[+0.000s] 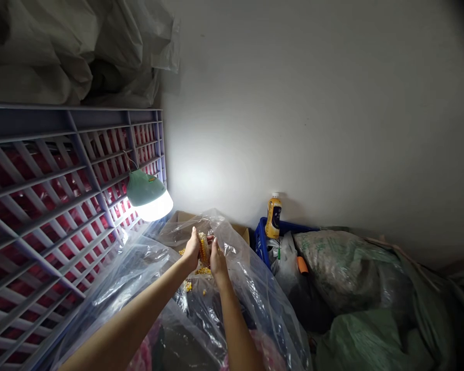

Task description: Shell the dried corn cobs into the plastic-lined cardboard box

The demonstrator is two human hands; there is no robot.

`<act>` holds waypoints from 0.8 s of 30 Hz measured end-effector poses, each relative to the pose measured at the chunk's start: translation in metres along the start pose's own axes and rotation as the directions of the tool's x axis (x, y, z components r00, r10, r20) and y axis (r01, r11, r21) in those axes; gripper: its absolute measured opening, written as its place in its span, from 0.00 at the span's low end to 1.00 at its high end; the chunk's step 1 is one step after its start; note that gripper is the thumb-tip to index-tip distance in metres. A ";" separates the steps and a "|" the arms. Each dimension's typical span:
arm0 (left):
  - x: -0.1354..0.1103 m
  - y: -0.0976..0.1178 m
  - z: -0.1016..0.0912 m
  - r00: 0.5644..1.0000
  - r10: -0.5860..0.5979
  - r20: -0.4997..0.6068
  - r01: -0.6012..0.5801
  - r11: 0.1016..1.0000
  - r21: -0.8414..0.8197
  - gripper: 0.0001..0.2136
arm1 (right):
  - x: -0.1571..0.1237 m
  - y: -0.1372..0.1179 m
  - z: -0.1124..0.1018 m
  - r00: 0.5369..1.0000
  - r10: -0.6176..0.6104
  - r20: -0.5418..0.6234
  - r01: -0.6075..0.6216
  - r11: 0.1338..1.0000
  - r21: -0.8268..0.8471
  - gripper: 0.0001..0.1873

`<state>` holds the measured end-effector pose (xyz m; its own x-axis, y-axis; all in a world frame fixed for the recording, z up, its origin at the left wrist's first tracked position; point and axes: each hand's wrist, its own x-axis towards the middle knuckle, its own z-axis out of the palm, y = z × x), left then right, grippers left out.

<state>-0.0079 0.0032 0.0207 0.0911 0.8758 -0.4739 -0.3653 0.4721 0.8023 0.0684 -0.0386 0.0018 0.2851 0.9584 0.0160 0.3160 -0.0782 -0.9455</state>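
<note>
Between my two hands an ear of corn stands nearly upright, its yellow kernels facing me and its top end pale. My left hand is closed round its left side, thumb pointing up. On the right side my right hand grips it, with some fingers hidden behind the ear. Loose corn kernels lie below my hands on a clear plastic sheet or bag, and a few more are scattered nearer me. A cardboard box shows partly behind the plastic.
A lit lamp hangs on the purple plastic crate at left. To the right, a yellow bottle stands by a blue crate. Further right lie a filled sack and green cloth. A white wall rises behind.
</note>
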 end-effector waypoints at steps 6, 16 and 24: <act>-0.017 -0.001 0.008 0.992 0.106 0.064 -0.113 0.986 0.124 0.26 | -0.015 -0.016 0.005 0.998 -0.019 -0.066 0.008 0.987 -0.158 0.31; -0.010 -0.023 0.011 0.954 0.300 0.024 -0.300 0.954 0.009 0.10 | -0.014 -0.011 0.009 0.983 0.111 -0.148 -0.110 0.994 0.019 0.31; 0.000 -0.022 0.003 0.975 0.221 0.001 -0.221 0.974 -0.042 0.14 | -0.002 0.001 0.009 0.989 0.090 -0.122 -0.083 0.995 0.061 0.35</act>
<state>0.0029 -0.0071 0.0043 0.0094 0.9586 -0.2845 -0.4153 0.2625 0.8710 0.0601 -0.0377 -0.0016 0.4201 0.9070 -0.0293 0.2360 -0.1404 -0.9616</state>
